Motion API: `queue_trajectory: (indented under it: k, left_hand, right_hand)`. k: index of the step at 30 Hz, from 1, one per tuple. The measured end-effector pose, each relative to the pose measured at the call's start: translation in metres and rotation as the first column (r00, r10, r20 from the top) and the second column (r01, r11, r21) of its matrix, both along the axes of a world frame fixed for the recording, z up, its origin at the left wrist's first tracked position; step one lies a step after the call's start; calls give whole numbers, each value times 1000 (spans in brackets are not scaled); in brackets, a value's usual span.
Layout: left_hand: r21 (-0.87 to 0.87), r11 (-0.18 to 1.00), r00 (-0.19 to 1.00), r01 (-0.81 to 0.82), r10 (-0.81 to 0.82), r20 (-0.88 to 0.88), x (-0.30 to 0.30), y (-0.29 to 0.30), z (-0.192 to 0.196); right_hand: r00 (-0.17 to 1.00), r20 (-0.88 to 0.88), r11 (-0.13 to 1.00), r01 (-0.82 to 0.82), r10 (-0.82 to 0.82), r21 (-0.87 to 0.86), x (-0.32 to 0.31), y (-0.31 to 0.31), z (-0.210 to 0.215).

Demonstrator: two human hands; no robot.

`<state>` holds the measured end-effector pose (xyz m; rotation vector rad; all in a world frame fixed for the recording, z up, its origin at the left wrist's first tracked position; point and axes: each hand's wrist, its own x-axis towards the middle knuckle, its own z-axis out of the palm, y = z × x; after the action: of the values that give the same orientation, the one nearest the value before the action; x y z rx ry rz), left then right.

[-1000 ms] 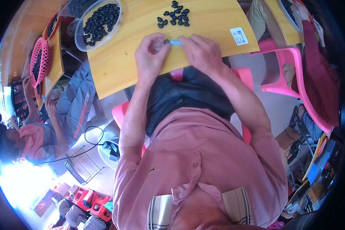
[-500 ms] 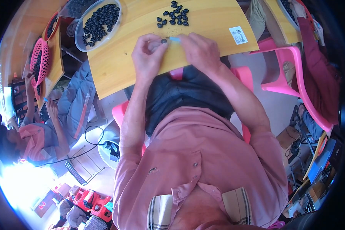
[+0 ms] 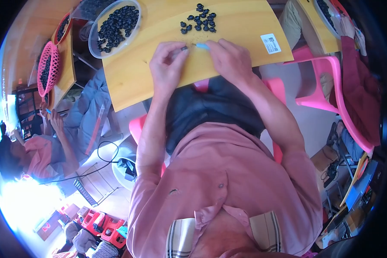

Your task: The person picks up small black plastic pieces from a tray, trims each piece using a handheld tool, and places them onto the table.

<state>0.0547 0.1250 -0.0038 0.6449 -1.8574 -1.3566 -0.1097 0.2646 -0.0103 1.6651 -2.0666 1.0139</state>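
Note:
My left hand (image 3: 167, 64) rests on the yellow wooden table (image 3: 137, 77) and pinches a small black part (image 3: 184, 48) between its fingertips. My right hand (image 3: 230, 58) lies beside it and holds a thin light-blue tool (image 3: 202, 46), whose tip points at the black part. Just beyond both hands sits a loose cluster of several small black parts (image 3: 198, 23). A clear round bowl (image 3: 115, 26) full of the same black parts stands at the table's far left.
A white label (image 3: 270, 43) is stuck on the table to the right. A pink plastic chair (image 3: 327, 81) stands to my right. On my left another person (image 3: 43, 146) sits at a second table bearing a pink basket (image 3: 47, 69) of black parts.
Both hands have shifted slightly away from me, toward the cluster of black parts. The grips on the part and the tool are the same.

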Motion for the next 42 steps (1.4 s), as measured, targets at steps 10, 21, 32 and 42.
queue_trajectory:
  k: [10,21,32,42]
  left_hand:
    - [-366,848,912,-383,411,-1,29,-122,55]
    - [-667,698,944,259,-37,328,-36,-53,20]
    - [-374,913,966,165,-74,247,-36,-37,20]
    - [189,982,1000,-11,8,16,-11,-5,4]
  right_hand:
    - [995,96,1000,-12,13,-6,-2,4,4]
    - [992,123,999,-15,18,-28,-2,4,3]
    - [990,138,1000,-18,19,-9,-6,5,1]
    - [992,124,1000,-12,13,-15,-3,4,3]
